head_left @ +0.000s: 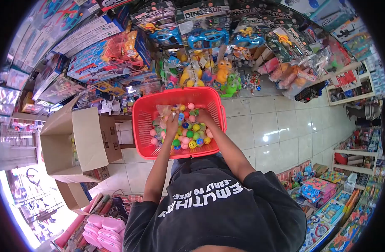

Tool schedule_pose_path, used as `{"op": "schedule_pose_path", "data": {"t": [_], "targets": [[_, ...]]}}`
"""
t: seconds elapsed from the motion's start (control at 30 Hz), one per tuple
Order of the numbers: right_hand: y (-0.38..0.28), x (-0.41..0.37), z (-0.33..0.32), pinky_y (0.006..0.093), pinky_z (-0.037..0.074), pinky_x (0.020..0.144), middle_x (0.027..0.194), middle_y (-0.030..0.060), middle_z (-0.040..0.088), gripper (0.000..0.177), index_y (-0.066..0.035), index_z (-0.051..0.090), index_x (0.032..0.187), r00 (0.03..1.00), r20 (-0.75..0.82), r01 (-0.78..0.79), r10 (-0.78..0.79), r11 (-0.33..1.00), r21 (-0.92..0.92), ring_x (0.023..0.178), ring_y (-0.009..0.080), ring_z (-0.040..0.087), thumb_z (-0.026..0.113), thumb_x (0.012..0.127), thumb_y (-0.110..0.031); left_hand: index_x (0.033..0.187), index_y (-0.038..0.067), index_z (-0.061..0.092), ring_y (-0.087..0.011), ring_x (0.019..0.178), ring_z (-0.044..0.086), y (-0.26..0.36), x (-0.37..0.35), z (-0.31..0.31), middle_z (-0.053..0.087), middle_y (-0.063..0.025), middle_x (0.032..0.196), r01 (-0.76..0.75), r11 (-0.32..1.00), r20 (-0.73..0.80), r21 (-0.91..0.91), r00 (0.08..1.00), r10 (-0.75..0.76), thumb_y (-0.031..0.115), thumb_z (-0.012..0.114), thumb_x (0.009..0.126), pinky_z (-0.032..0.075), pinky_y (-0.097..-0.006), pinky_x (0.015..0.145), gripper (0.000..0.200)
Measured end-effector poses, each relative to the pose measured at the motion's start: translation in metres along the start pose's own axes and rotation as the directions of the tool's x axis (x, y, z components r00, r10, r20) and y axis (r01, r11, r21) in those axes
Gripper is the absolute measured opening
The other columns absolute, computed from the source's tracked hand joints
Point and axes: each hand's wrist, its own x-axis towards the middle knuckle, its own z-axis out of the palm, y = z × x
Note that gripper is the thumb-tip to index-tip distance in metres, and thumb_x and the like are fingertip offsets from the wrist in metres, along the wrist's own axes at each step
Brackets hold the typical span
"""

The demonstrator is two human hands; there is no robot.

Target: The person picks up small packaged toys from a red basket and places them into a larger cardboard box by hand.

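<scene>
A red plastic basket (138, 126) with slotted sides holds many small colourful balls (196, 127), among them pink, green, yellow and blue ones, some printed with faces. Both of my hands reach down inside it. My left hand (172, 125) is closed at the edge of a clear plastic bag (163, 110) that stands up near the basket's left side. On the other side, my right hand (203, 117) is among the balls, its fingers curled at a green ball (194, 112). Its fingertips are partly hidden.
An open cardboard box (89, 134) stands left of the basket. Ahead are hanging dinosaur toy packs (207, 29), boxed toys (108, 54) and soft animal toys (224, 71). White floor tiles (268, 126) stretch right towards shelves (354, 161). Pink cases (104, 231) lie at the lower left.
</scene>
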Motion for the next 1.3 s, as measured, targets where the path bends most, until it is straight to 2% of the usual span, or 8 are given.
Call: {"op": "schedule_pose_path", "data": {"t": [0.07,0.17,0.27,0.7,0.9,1.13,1.23,1.3], "targets": [[0.003,0.009,0.004,0.0392,0.044,0.089,0.123,0.0191,0.046,0.049,-0.008,0.048,0.118,0.998,0.067,0.001,-0.007,0.996,0.092,0.107,0.0347,0.051,0.062,0.073,-0.024,0.098,-0.001,0.058,-0.0136,0.084,0.053,-0.002,0.001,-0.002,0.060,-0.0069,0.089,0.000,0.999,0.010,0.044,1.000,0.000,0.020,0.044,0.092,0.041,-0.0263,0.077,0.026],[0.013,0.005,0.023,0.0390,0.043,0.088,0.120,0.0151,0.047,0.054,-0.013,0.052,0.114,0.975,-0.217,0.046,-0.046,0.999,-0.007,0.107,0.0320,0.050,0.069,0.063,-0.021,0.099,0.000,0.059,-0.0139,0.088,0.053,-0.010,0.005,-0.008,0.060,-0.0062,0.092,0.017,0.999,0.042,0.049,0.999,-0.019,0.019,0.045,0.091,0.040,-0.0260,0.081,0.025],[-0.009,-0.017,0.006,0.0401,0.045,0.085,0.117,0.0144,0.048,0.047,-0.013,0.053,0.107,0.980,-0.175,-0.094,0.093,0.996,0.001,0.104,0.0324,0.052,0.069,0.063,-0.019,0.100,0.000,0.058,-0.0134,0.088,0.052,-0.021,0.005,-0.007,0.060,-0.0053,0.092,0.023,1.000,0.086,0.018,0.996,-0.024,0.019,0.046,0.090,0.039,-0.0258,0.081,0.024],[0.002,-0.018,0.004,0.0434,0.046,0.078,0.104,0.0189,0.052,0.029,-0.004,0.054,0.093,0.978,-0.210,-0.011,0.000,0.999,-0.050,0.094,0.0343,0.054,0.065,0.067,-0.010,0.098,0.002,0.058,-0.0137,0.087,0.052,-0.023,0.010,-0.006,0.060,-0.0052,0.092,0.093,0.995,0.148,-0.021,0.985,-0.089,0.017,0.045,0.091,0.040,-0.0265,0.080,0.022],[-0.021,-0.058,-0.018,0.0423,0.046,0.073,0.079,0.0175,0.054,0.025,-0.001,0.052,0.088,0.841,-0.528,0.062,-0.116,0.991,-0.120,0.082,0.0351,0.056,0.064,0.067,-0.007,0.096,0.001,0.060,-0.0126,0.084,0.053,-0.008,0.010,-0.014,0.060,-0.0044,0.089,0.094,0.990,0.140,-0.101,0.987,-0.080,0.018,0.047,0.090,0.041,-0.0250,0.077,0.021],[-0.056,-0.104,-0.030,0.0311,0.046,0.061,0.078,0.0111,0.058,0.020,-0.002,0.051,0.089,0.977,-0.212,0.096,0.010,0.871,0.483,0.067,0.0204,0.059,0.062,0.075,-0.011,0.100,0.002,0.058,-0.0120,0.088,0.053,0.034,0.001,-0.047,0.060,-0.0032,0.093,0.246,0.951,0.198,-0.188,0.958,-0.209,0.018,0.048,0.090,0.040,-0.0240,0.079,0.022],[-0.086,-0.117,-0.023,0.0237,0.044,0.063,0.081,0.0032,0.055,0.019,-0.002,0.049,0.100,0.987,-0.154,0.149,-0.037,0.556,0.818,0.073,0.0098,0.053,0.052,0.081,-0.005,0.107,0.004,0.055,-0.0133,0.093,0.053,0.032,-0.004,-0.054,0.057,-0.0045,0.101,0.228,0.910,0.264,-0.345,0.954,-0.139,0.018,0.048,0.090,0.042,-0.0254,0.080,0.023],[-0.106,-0.127,-0.022,0.0233,0.043,0.065,0.082,0.0036,0.055,0.021,-0.003,0.048,0.102,0.985,-0.170,0.161,-0.037,0.557,0.815,0.074,0.0096,0.053,0.051,0.082,-0.006,0.113,0.006,0.051,-0.0156,0.100,0.051,0.040,-0.015,-0.059,0.053,-0.0056,0.110,0.479,0.710,0.453,-0.516,0.856,-0.248,0.021,0.048,0.090,0.045,-0.0300,0.081,0.028]]}}
